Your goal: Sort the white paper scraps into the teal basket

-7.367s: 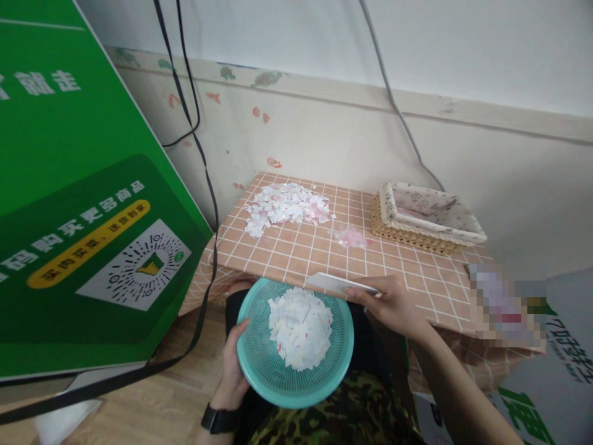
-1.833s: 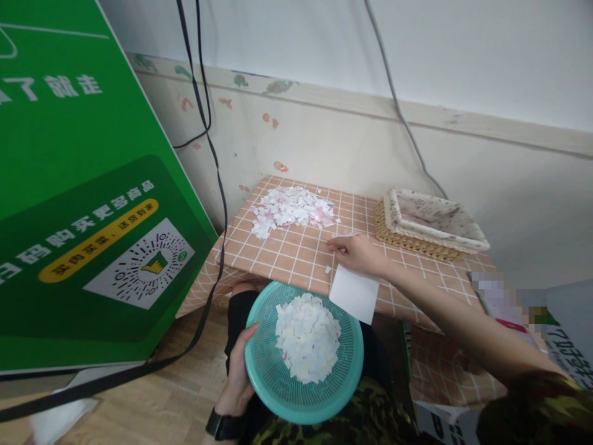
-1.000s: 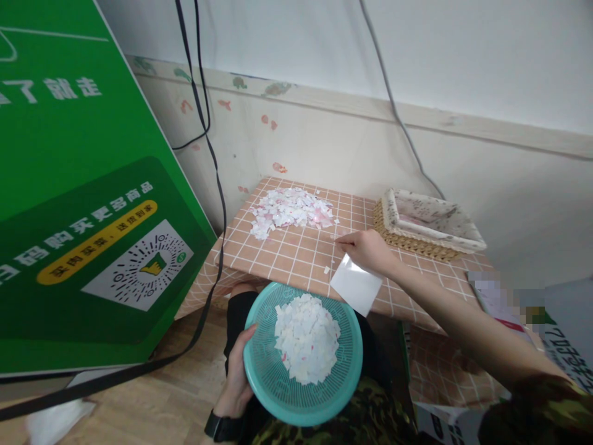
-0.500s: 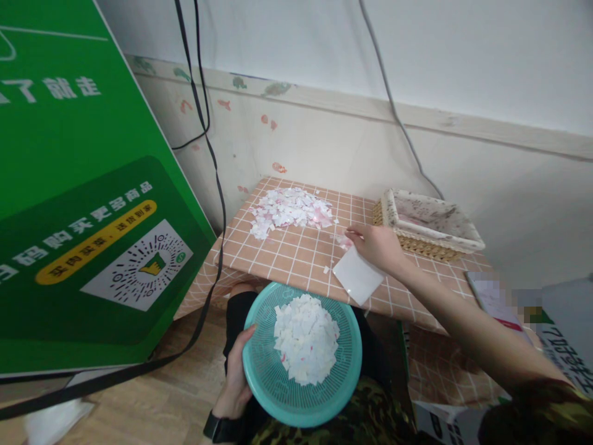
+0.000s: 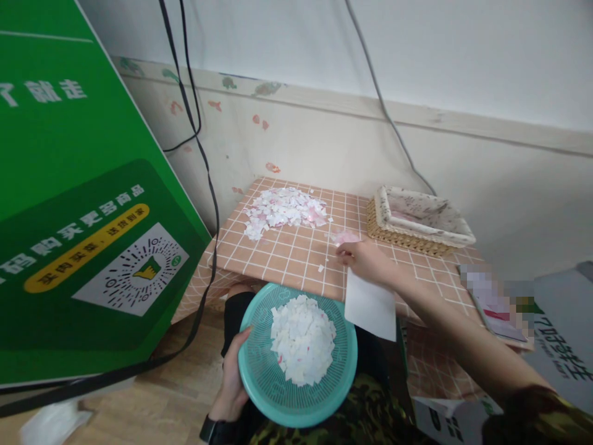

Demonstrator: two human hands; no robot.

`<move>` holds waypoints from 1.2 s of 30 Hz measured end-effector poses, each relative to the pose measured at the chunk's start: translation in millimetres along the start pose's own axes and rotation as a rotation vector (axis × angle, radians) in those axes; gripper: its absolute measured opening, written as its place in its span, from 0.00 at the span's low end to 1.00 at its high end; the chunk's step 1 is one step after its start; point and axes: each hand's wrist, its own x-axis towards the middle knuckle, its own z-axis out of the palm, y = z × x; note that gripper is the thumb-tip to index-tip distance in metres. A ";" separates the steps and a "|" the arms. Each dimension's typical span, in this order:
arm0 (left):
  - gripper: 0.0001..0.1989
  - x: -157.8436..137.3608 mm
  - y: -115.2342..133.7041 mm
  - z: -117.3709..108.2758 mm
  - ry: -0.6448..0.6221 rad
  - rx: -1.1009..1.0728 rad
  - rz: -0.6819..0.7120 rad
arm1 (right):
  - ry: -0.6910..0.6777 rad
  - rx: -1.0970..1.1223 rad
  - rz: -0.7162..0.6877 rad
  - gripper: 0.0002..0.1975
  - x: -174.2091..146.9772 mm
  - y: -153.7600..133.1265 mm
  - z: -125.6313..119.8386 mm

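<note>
My left hand (image 5: 235, 377) grips the left rim of a round teal plastic basket (image 5: 296, 415) on my lap. Inside it lies a mound of small white paper scraps (image 5: 303, 340), a few with red marks. Over the table's front half, my right hand (image 5: 364, 258) has its fingers curled and closed. A square white sheet (image 5: 370, 307) extends from beneath that hand past the table edge; the hand's grip on it is partly hidden. Just beyond the fingertips are pinkish scraps (image 5: 345, 237). One small white scrap (image 5: 321, 268) lies left of the hand.
Toward the table's back left is a heap of white and pink scraps (image 5: 287, 207). A cloth-lined wicker basket (image 5: 407, 238) stands at the back right, near a booklet (image 5: 495, 309). At left rises a green sign panel (image 5: 83, 142), with a black strap (image 5: 210, 185) hanging beside it.
My right hand has drawn toward me, and the white sheet has come with it, now reaching farther over the table edge. The left hand still holds the teal basket. The view has shifted slightly.
</note>
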 end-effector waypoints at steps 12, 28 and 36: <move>0.07 0.2 -0.7 -5.7 0.002 -0.001 0.014 | -0.221 -0.262 -0.175 0.10 14.8 -10.1 11.9; 0.05 2.5 6.1 -4.0 0.008 -0.049 0.021 | -0.563 0.014 -0.063 0.10 -101.3 14.6 -41.5; 0.07 1.7 2.7 -6.3 0.021 -0.017 0.045 | 0.373 0.101 0.288 0.23 -53.7 33.4 -37.6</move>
